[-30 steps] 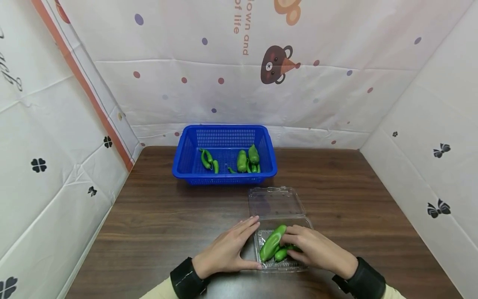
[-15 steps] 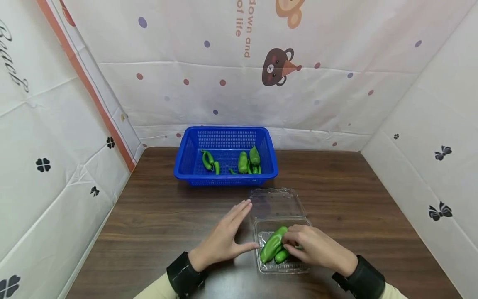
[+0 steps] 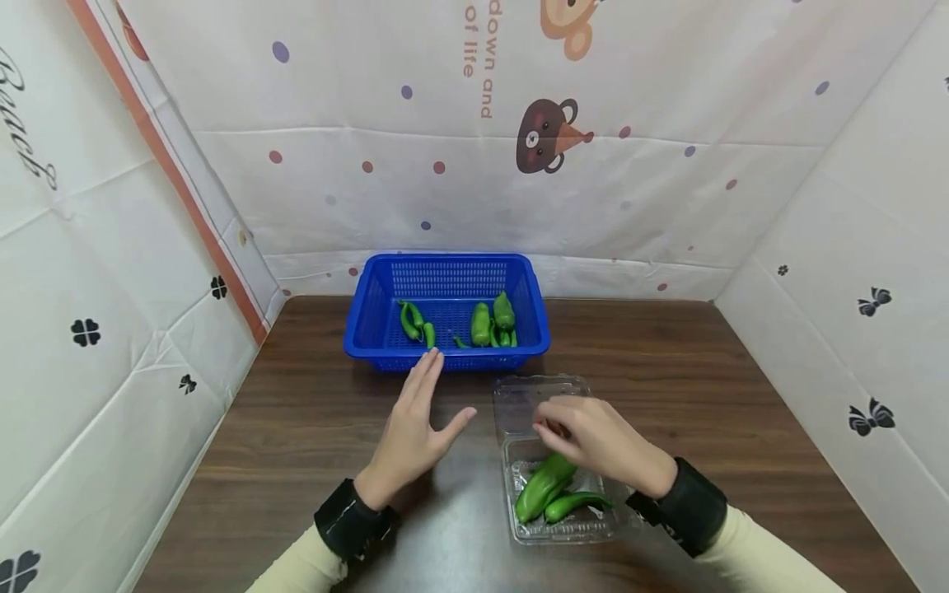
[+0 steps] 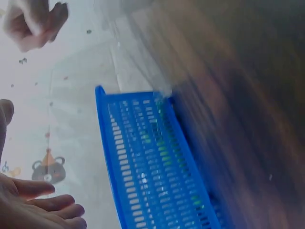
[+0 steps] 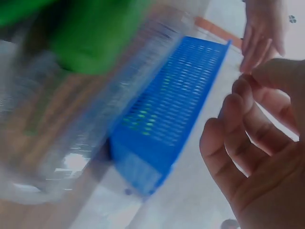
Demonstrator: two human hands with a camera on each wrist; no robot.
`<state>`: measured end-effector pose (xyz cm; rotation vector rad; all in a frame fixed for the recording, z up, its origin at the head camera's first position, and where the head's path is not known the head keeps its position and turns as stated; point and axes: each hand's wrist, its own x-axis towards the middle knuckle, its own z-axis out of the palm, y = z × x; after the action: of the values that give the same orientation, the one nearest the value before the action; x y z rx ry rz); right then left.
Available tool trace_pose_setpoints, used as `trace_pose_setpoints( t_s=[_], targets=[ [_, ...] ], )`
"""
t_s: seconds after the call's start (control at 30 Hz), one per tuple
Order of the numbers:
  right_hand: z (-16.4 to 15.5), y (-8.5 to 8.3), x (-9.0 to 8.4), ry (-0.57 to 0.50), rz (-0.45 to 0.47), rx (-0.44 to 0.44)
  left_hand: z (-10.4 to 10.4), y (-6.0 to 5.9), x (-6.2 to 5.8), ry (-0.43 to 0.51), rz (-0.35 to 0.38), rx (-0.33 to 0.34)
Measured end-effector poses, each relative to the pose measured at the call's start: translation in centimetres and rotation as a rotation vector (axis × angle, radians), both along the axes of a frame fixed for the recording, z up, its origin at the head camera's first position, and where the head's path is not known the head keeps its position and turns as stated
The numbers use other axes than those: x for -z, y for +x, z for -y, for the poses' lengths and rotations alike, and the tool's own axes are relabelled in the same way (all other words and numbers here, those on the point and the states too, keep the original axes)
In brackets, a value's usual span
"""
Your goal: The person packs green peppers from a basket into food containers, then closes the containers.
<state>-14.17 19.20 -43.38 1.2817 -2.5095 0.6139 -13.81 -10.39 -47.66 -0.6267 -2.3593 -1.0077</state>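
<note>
A clear plastic clamshell box [image 3: 559, 539] stands with its lid [image 3: 511, 408] folded back. Inside lie a large green pepper [image 3: 544, 492] and a slimmer green pepper [image 3: 577, 504]. Over the hinge hovers my right hand [image 3: 604, 441], its fingers loosely curled; the right wrist view shows nothing between fingers and thumb. My left hand [image 3: 408, 441] is raised left of the box, fingers straight and thumb spread, with its fingertips overlapping the front rim of the blue basket [image 3: 445, 360] in the head view. That basket holds a green pepper [image 3: 480, 324] and several other green ones.
The basket stands at the back of the brown wooden table [image 3: 296, 428], close to the patterned white sheet [image 3: 356, 206] behind it. More white sheeting rises along the left and right sides.
My right hand has lifted off the peppers and moved up toward the lid, leaving them in the box. My left hand has drawn away from the box, leftward and toward the basket.
</note>
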Motion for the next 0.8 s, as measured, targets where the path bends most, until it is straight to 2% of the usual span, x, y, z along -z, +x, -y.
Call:
trace_pose_setpoints(
  t_s=[0.3,0.4,0.57,0.8],
  targets=[
    [4.0,-3.7,-3.6,-0.037,-0.071,0.016,1.6,-1.2,-0.8,0.053,0.08,-0.135],
    [5.4,-5.0,-4.5,-0.033,-0.06,0.025,2.1,-1.7,-0.8,0.057,0.096,-0.173],
    [7.3,-7.2,-5.6,-0.022,-0.037,0.028,2.9,-2.5,-1.0,0.07,0.081,-0.226],
    [10.0,-10.0,-6.4,0.034,0.054,0.067,4.1,-3.4,-1.0,0.069,0.079,-0.301]
  ],
)
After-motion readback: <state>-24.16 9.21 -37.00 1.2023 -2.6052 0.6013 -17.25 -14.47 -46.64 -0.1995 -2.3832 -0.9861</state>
